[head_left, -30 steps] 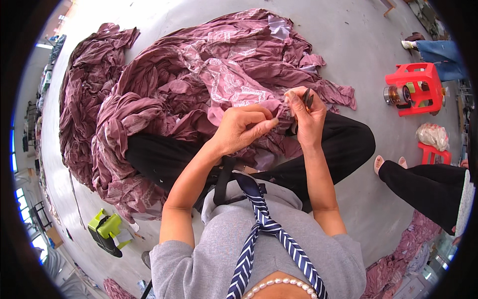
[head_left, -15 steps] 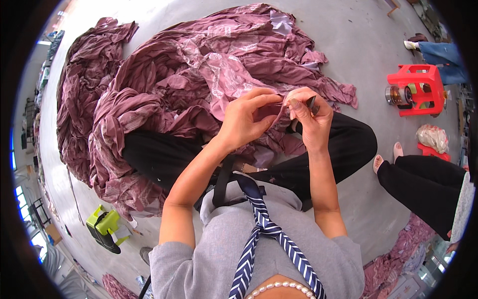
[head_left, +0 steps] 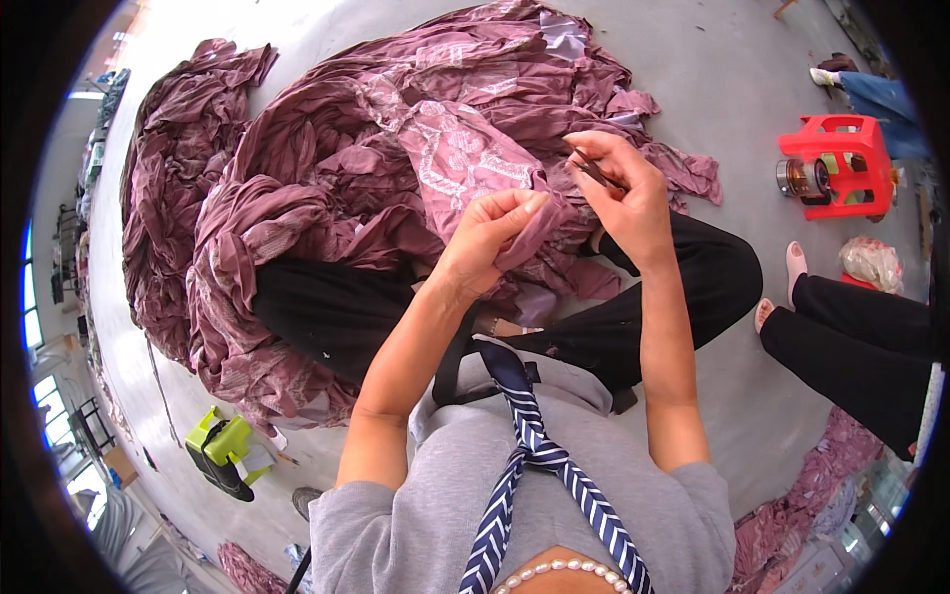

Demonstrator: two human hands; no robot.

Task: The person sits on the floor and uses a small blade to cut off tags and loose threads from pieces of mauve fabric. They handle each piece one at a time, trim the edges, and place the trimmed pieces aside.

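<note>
We observe a seated person working over a large heap of mauve fabric [head_left: 327,208] that spreads across the grey floor [head_left: 732,89] from the lap outward toward ten and twelve o'clock. The left hand [head_left: 490,243] is closed, thumb and fingers pinching a fold of this fabric just above the lap. The right hand [head_left: 623,198] sits at about two o'clock from the left, just beside it, and is closed around a small dark tool [head_left: 597,172] whose thin end projects toward eleven o'clock; we cannot tell what kind of tool it is. The pinched strip of cloth runs between the two hands, and the tool tip lies close to it; whether it touches we cannot tell. Both forearms enter from the lower edge, over black trousers [head_left: 712,287] and a grey top crossed by a navy striped strap [head_left: 534,455]. At three o'clock from the hands, well apart, a red plastic stool [head_left: 841,163] stands on the floor with a round metallic object tucked under it. Another person's dark-clad legs [head_left: 861,337] and bare foot extend in from the right edge. A lime-green and black object [head_left: 223,450] lies on the floor at about eight o'clock, near the edge of the fabric heap.
</note>
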